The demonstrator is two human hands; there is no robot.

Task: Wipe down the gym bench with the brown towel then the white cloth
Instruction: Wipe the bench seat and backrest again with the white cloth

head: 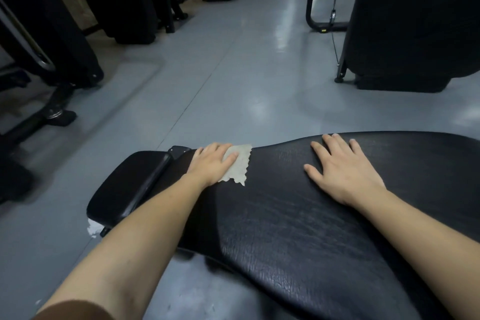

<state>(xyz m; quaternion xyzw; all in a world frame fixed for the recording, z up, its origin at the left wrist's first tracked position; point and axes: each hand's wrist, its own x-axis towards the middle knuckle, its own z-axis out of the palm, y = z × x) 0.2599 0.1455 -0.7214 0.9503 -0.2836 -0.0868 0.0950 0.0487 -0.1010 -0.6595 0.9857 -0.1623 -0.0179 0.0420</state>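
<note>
Left hand presses cloth flat under fingers on bench.

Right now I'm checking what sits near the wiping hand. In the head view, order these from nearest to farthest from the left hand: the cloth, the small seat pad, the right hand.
1. cloth: under the left hand itself.
2. small seat pad: just to its left.
3. right hand: flat on the bench, farther along to the right.
</note>
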